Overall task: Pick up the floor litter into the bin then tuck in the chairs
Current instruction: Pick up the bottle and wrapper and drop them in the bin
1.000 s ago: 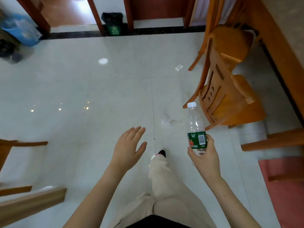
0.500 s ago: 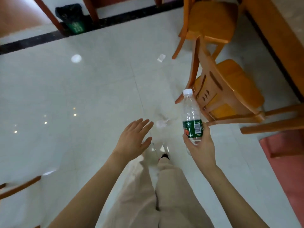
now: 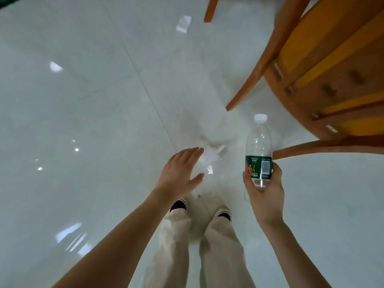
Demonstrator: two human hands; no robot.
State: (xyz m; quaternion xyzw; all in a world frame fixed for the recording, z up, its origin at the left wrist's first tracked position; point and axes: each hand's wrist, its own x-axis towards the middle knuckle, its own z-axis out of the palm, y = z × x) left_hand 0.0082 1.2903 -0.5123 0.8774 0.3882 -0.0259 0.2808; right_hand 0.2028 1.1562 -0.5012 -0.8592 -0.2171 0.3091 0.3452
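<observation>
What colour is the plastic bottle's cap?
White screw cap on the clear plastic bottle; head view.

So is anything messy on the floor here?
Yes. A crumpled white tissue lies on the tiles by the fingertips of the left hand, and another white scrap lies farther off, near a chair leg. Both look like dropped litter.

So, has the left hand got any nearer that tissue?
Yes. The left hand has moved forward toward the tissue; its fingertips now overlap the tissue's near edge in view, where a gap showed before.
</observation>
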